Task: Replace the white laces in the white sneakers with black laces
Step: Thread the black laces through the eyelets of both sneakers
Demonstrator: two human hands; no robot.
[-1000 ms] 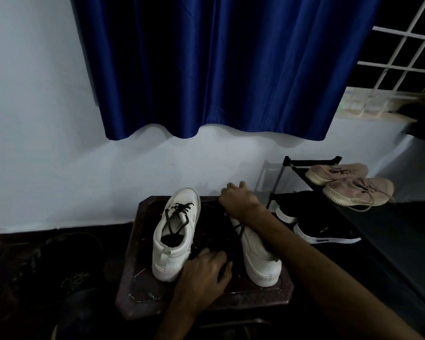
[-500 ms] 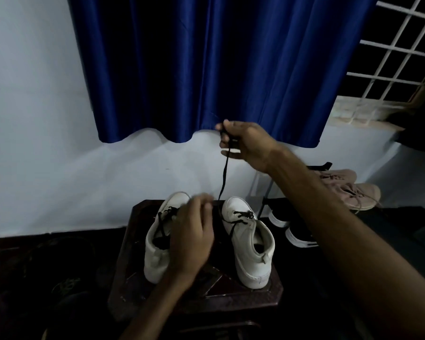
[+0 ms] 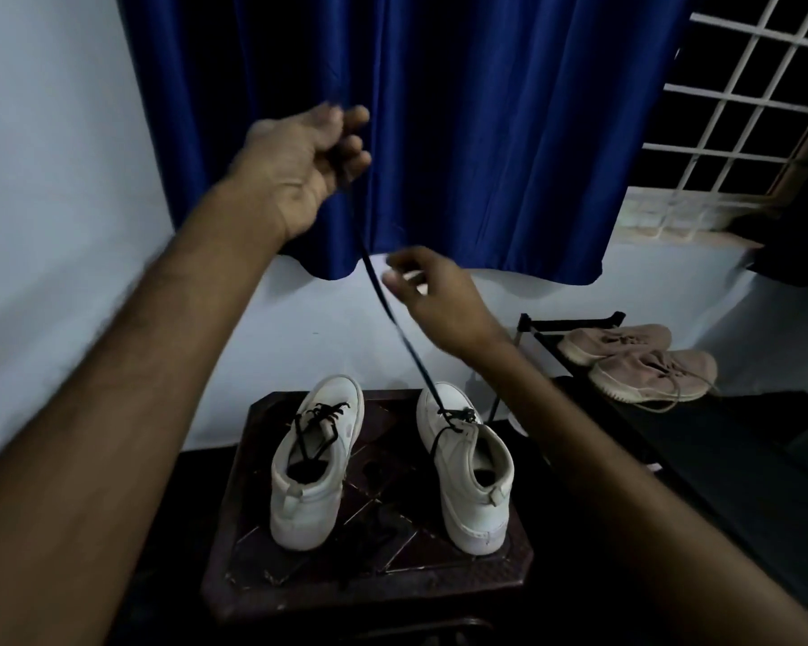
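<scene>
Two white sneakers stand heel-toward-me on a dark stool. The left sneaker has a black lace threaded loosely through its upper eyelets. From the right sneaker a black lace runs taut, up and to the left. My left hand is raised high in front of the curtain and grips the top of that lace with curled fingers. My right hand hovers lower, thumb and fingertips slightly apart right beside the lace; motion blur hides any contact.
A blue curtain hangs behind, with a white window grille to its right. A black shoe rack at the right carries a pair of beige shoes. Dark floor surrounds the stool.
My left hand left the left sneaker and rose to grip the lace high up. My right hand, which held the lace up, has dropped lower beside it.
</scene>
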